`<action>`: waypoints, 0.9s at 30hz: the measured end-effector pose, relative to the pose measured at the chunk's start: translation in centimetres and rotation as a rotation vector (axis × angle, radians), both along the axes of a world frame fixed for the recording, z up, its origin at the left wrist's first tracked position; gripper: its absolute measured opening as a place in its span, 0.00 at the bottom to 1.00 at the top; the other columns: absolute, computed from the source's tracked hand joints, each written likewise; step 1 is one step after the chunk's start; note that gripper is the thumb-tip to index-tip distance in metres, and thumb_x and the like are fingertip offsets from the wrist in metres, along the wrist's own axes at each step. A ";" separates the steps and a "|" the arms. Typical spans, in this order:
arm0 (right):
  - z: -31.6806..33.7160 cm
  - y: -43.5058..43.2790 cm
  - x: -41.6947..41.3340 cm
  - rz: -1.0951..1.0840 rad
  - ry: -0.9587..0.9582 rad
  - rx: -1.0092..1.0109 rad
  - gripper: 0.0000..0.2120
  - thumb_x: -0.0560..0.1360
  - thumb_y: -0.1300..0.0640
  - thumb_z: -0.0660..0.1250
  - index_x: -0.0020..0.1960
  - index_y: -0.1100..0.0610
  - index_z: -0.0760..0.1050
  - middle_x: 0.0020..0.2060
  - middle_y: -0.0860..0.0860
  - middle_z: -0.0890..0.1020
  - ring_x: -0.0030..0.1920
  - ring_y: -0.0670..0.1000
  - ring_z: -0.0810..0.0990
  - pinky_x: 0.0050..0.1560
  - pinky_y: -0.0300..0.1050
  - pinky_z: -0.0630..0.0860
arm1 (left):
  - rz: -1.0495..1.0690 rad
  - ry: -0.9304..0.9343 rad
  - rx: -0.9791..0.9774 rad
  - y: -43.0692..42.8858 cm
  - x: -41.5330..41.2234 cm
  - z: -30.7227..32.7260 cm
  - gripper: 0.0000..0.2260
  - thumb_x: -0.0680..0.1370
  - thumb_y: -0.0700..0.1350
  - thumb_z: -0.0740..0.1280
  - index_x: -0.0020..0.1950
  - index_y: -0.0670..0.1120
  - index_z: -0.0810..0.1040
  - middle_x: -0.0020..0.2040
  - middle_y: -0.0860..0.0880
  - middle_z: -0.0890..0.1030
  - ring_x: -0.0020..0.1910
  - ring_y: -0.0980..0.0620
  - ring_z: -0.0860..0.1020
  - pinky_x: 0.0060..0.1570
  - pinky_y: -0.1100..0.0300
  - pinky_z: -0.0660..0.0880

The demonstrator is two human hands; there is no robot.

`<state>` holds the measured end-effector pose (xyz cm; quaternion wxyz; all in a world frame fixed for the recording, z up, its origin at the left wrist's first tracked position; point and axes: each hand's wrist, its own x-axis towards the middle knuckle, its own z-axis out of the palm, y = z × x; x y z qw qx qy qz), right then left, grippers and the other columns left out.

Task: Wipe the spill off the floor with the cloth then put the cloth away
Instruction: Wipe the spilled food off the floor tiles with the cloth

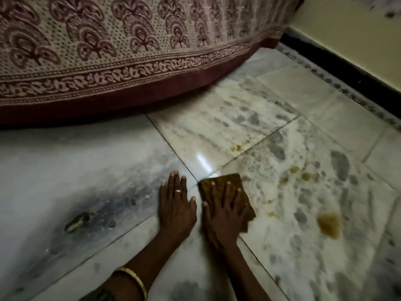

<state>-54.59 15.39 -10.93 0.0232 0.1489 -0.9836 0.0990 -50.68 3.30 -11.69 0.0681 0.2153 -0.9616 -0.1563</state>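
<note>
A folded brown cloth (223, 181) lies flat on the marble floor (217, 131). My right hand (223, 209) presses down on it with fingers spread. Beside it to the left, my left hand (176, 205) rests flat on the bare tile, palm down, holding nothing. The spill shows as yellow-brown stains to the right of the cloth: a large patch (328, 222), smaller drops (300, 173) farther off, and a small spot (236, 148) near the tile joint. The cloth is apart from all of these stains.
A bed draped in a patterned maroon and cream sheet (121, 68) hangs to the floor along the far side. A cream wall with a black skirting (338, 68) runs along the right. A dark mark (76, 222) sits in the tile at left.
</note>
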 end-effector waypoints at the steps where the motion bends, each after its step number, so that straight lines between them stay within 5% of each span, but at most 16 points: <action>1: 0.0 0.0 -0.8 0.034 0.022 0.005 0.26 0.79 0.39 0.44 0.74 0.45 0.61 0.73 0.56 0.67 0.73 0.63 0.58 0.69 0.60 0.44 | -0.008 -0.004 -0.014 0.4 -0.3 -0.1 0.29 0.77 0.52 0.51 0.75 0.39 0.62 0.77 0.39 0.59 0.77 0.43 0.57 0.74 0.44 0.52; 4: 0.2 1.3 -3.5 0.127 0.033 0.049 0.25 0.78 0.40 0.50 0.74 0.43 0.61 0.74 0.54 0.65 0.74 0.63 0.60 0.68 0.61 0.49 | 0.002 0.003 -0.060 0.2 -0.3 -0.6 0.29 0.77 0.51 0.52 0.74 0.38 0.63 0.76 0.39 0.61 0.76 0.43 0.57 0.73 0.44 0.53; 8: 0.3 6.2 -6.1 -0.007 0.011 0.019 0.26 0.78 0.40 0.48 0.75 0.42 0.58 0.76 0.53 0.60 0.76 0.61 0.54 0.72 0.60 0.45 | -0.015 -0.004 -0.110 1.0 -0.7 -0.1 0.28 0.77 0.51 0.51 0.73 0.38 0.64 0.76 0.38 0.61 0.76 0.42 0.57 0.74 0.47 0.47; 12: -0.3 8.1 -2.6 -0.165 0.064 -0.039 0.26 0.77 0.41 0.51 0.73 0.46 0.63 0.73 0.58 0.65 0.73 0.65 0.61 0.70 0.61 0.47 | 0.033 -0.017 -0.073 1.9 -0.7 0.5 0.29 0.77 0.52 0.51 0.73 0.38 0.65 0.75 0.38 0.62 0.76 0.42 0.58 0.74 0.50 0.42; 16: -0.2 5.0 1.2 -0.116 0.050 -0.043 0.27 0.76 0.42 0.52 0.72 0.49 0.67 0.71 0.60 0.68 0.71 0.66 0.61 0.67 0.65 0.51 | -0.024 -0.028 -0.076 4.6 -1.1 0.6 0.28 0.77 0.51 0.51 0.73 0.37 0.65 0.75 0.37 0.63 0.75 0.42 0.60 0.73 0.48 0.47; 21: 0.3 7.7 -4.2 0.020 -0.016 -0.001 0.27 0.76 0.41 0.49 0.73 0.45 0.63 0.74 0.55 0.65 0.74 0.63 0.60 0.69 0.63 0.49 | -0.022 -0.032 -0.080 5.2 -1.3 0.1 0.32 0.76 0.55 0.45 0.76 0.40 0.58 0.78 0.40 0.56 0.78 0.44 0.53 0.74 0.48 0.45; 27: 1.0 16.6 -5.3 -0.260 -0.072 -0.029 0.30 0.74 0.36 0.40 0.75 0.41 0.50 0.77 0.52 0.55 0.77 0.59 0.50 0.73 0.63 0.44 | -0.030 -0.030 -0.088 5.0 -1.0 0.0 0.31 0.78 0.57 0.44 0.77 0.41 0.57 0.78 0.41 0.55 0.78 0.45 0.52 0.73 0.49 0.41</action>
